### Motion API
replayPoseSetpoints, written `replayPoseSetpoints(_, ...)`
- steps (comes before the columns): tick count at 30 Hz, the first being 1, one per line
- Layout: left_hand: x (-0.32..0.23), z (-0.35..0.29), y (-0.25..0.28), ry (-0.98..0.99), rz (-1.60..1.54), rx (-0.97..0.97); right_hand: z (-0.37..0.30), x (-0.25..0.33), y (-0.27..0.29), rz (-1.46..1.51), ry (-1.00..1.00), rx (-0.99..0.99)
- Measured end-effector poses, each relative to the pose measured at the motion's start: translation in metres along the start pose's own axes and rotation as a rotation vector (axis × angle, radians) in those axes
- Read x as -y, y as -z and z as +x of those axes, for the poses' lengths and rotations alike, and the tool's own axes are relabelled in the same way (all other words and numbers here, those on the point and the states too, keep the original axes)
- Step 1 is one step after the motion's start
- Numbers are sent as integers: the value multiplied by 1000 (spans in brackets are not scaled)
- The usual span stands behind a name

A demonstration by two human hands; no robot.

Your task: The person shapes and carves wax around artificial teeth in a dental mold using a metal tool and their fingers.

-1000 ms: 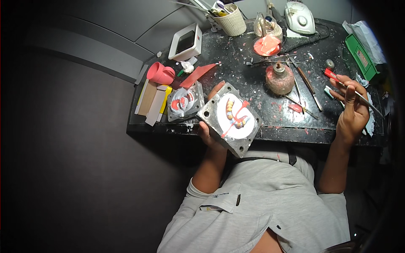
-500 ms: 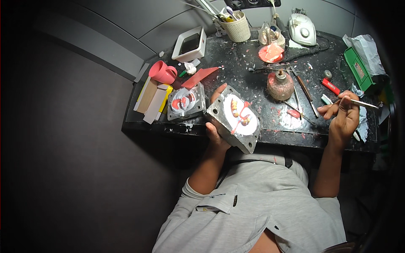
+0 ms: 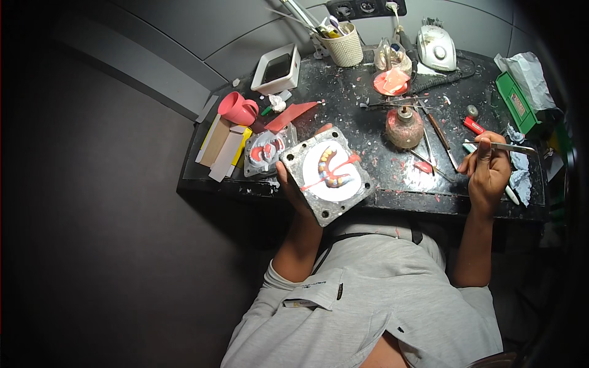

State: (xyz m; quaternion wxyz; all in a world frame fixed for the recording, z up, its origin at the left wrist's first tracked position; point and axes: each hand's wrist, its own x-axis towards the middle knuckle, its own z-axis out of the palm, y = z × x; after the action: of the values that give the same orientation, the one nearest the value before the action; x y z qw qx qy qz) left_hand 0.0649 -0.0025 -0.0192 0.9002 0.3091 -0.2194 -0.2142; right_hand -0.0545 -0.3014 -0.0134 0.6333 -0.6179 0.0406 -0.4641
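My left hand point(image 3: 287, 181) grips one half of a metal dental flask point(image 3: 330, 213) by its left side, tilted up above the front of the bench. White plaster point(image 3: 316, 156) fills it, with a curved row of denture teeth point(image 3: 325, 168) and pink wax strips on top. Out to the right, my right hand point(image 3: 489, 178) pinches a thin metal instrument point(image 3: 515, 148), its blade-like end pointing right; its exact kind is unclear. Left of the held half, the other flask half point(image 3: 251, 167) lies on the bench, with red and grey material inside.
A glass spirit burner point(image 3: 405, 130) stands mid-bench beside several hand tools point(image 3: 438, 126). Around the left lie a pink mug point(image 3: 236, 109), cartons point(image 3: 224, 153) and a pink wax sheet point(image 3: 293, 115). A white tray point(image 3: 257, 73), tool cup point(image 3: 343, 49), white control unit point(image 3: 437, 49) and green box point(image 3: 515, 101) stand farther back.
My left hand has turned the flask half and shifted it left, so its plaster face shows more fully. My right hand has moved slightly left with the instrument.
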Motion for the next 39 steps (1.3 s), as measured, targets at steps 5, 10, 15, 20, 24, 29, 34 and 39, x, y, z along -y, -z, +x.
replayPoseSetpoints(5,-6,-1,3,85,-206,-22,-1,0,0,7,-2,-8)
replayPoseSetpoints(10,-8,1,-4,184,-433,14,-2,0,-1,6,20,1)
replayPoseSetpoints(15,-7,2,-5,210,-518,-1,-1,2,-1,-22,19,1)
replayPoseSetpoints(20,-4,11,19,266,-570,244,-2,3,-3,-31,14,20)
replayPoseSetpoints(24,-3,13,15,302,-659,198,-3,4,-1,-56,15,27)
replayPoseSetpoints(29,-5,10,8,299,-649,138,-3,3,0,-77,23,28)
replayPoseSetpoints(34,-6,11,4,316,-659,118,-4,4,-2,-83,12,18)
replayPoseSetpoints(39,1,10,24,308,-668,246,-4,7,-4,-78,12,26)
